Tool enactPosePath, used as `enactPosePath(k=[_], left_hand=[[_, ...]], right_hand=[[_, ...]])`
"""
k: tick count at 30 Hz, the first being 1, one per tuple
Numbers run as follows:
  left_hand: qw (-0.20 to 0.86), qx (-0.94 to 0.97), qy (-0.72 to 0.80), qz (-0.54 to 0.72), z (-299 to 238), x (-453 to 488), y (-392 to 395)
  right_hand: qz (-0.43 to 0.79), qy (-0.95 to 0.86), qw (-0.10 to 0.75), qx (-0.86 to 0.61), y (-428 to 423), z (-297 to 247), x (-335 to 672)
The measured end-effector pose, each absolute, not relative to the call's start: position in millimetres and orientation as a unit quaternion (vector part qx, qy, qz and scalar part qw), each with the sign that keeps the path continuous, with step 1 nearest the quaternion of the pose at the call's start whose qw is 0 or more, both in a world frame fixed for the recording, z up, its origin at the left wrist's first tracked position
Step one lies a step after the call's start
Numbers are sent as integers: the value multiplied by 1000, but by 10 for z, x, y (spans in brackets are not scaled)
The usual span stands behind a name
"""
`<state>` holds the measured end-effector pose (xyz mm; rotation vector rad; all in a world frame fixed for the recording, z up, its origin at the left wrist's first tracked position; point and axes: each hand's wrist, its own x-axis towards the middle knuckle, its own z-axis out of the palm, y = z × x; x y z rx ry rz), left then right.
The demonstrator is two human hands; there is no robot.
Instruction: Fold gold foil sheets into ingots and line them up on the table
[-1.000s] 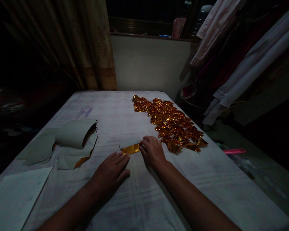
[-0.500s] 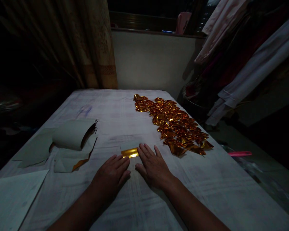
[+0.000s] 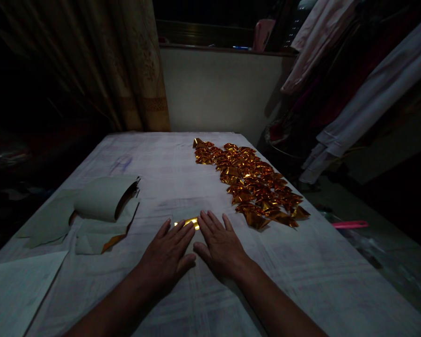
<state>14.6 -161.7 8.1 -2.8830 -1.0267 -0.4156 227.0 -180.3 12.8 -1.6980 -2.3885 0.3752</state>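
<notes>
My left hand (image 3: 168,252) and my right hand (image 3: 220,245) lie flat side by side on the cloth-covered table (image 3: 301,281), fingers stretched out. Between and under their fingertips a small piece of gold foil paper (image 3: 188,222) shows; most of it is covered by the hands. A long heap of folded gold foil pieces (image 3: 252,182) runs along the table's right side, just beyond my right hand.
Grey sheets with gold undersides (image 3: 98,206), one curled up, lie at the left. A pale flat sheet (image 3: 17,290) sits at the near left corner. A curtain (image 3: 133,70) hangs behind; clothes (image 3: 354,93) hang at right. A pink object (image 3: 349,224) lies on the floor.
My right hand opened from a curled grip on the gold strip to lying flat. Both hands slid together over the strip, which now shows less.
</notes>
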Motion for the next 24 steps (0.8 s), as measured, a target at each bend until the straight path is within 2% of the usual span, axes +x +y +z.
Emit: enactPosePath(k=[11,17,24], left_hand=[[58,-914,-372,-151,189,-363,-1756],[79,-903,-376,-193,325,17,-1617],[34,-932,-341,-119,201,217,-1583]], right_hand=[[112,-802,92,-579,-1800,134,2256],[91,-806,103,-575,-1809,106,2263],[106,-806,96,-574,-1814,140,2266]])
